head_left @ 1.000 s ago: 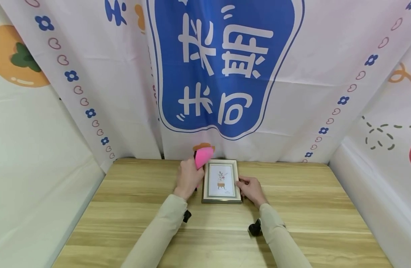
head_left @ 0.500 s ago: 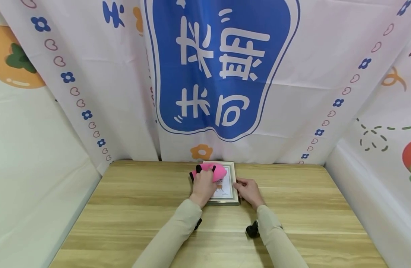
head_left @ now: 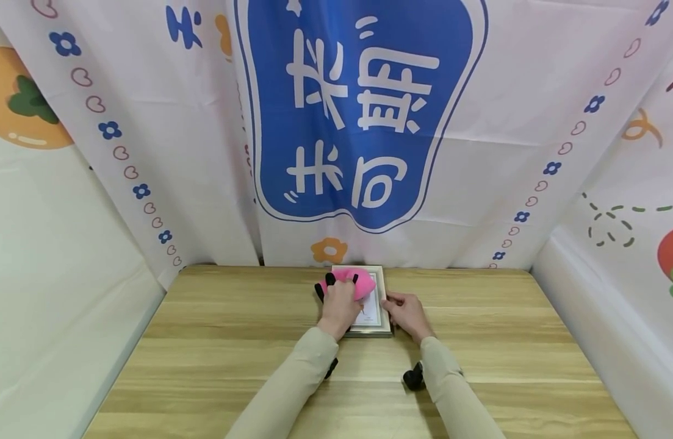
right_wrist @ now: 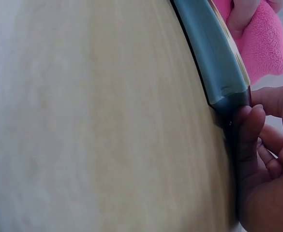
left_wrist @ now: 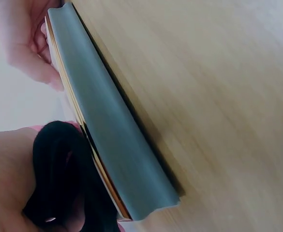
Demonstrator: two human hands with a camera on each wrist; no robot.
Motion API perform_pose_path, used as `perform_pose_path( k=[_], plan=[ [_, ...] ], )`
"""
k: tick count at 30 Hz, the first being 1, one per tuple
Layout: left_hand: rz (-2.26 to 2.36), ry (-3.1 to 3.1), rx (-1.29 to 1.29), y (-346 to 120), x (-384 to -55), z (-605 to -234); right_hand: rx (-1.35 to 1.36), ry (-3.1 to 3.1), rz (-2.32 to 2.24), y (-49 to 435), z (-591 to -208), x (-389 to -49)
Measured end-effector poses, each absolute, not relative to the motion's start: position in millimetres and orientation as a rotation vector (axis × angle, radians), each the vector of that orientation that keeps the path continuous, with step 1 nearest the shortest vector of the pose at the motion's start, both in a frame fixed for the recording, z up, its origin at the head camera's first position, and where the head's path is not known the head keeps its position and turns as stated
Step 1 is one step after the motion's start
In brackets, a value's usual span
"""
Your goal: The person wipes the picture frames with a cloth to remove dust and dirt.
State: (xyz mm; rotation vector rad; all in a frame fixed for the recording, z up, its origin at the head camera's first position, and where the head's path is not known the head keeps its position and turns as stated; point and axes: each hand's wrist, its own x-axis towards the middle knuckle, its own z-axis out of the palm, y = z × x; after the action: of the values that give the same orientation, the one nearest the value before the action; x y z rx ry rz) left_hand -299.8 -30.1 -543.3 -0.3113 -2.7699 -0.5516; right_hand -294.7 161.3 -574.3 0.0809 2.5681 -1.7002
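A picture frame (head_left: 372,331) with a pale border lies face up at the table's back edge. My left hand (head_left: 340,310) holds a fuzzy pink cloth (head_left: 366,284) with black bands against its face, covering the upper left of the picture. One black band (left_wrist: 59,162) hangs beside the frame's grey-green side (left_wrist: 100,106) in the left wrist view. My right hand (head_left: 407,313) grips the frame's right edge; its thumb and fingers meet the frame corner in the right wrist view, where the cloth (right_wrist: 264,46) shows a towelling texture.
The wood-grain table (head_left: 204,366) spreads out on both sides of the frame. Behind it hangs a white curtain (head_left: 495,183) with a blue printed panel (head_left: 347,122). White walls (head_left: 50,256) close in the left and right sides. A black wrist camera (head_left: 414,377) sits below the right hand.
My left hand has carried the cloth from the frame's upper left edge onto its face, then slightly further right. The right hand keeps its grip on the frame's edge. The head view has shifted slightly.
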Motion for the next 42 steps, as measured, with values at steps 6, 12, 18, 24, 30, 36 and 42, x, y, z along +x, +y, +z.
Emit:
perform_pose_path(
  k=[6,12,18,24,30,36,42],
  plan=[
    [-0.600,-2.789,-0.303,-28,-296,-537,0.093,2.575,-1.693,162,-575,-295],
    [-0.625,-2.807,-0.292,-22,-297,-535,0.082,2.573,-1.675,162,-574,-297],
    [-0.666,-2.807,-0.300,-14,-300,-537,0.068,2.580,-1.694,165,-575,-297],
    [-0.689,-2.782,-0.324,-6,-300,-538,0.078,2.575,-1.712,167,-576,-297],
    [-0.639,-2.752,-0.340,1,-301,-543,0.082,2.588,-1.696,165,-577,-297],
    [-0.635,-2.748,-0.339,9,-301,-545,0.105,2.585,-1.695,162,-578,-298],
    [-0.701,-2.758,-0.309,17,-299,-546,0.099,2.603,-1.704,161,-578,-297]
  ],
)
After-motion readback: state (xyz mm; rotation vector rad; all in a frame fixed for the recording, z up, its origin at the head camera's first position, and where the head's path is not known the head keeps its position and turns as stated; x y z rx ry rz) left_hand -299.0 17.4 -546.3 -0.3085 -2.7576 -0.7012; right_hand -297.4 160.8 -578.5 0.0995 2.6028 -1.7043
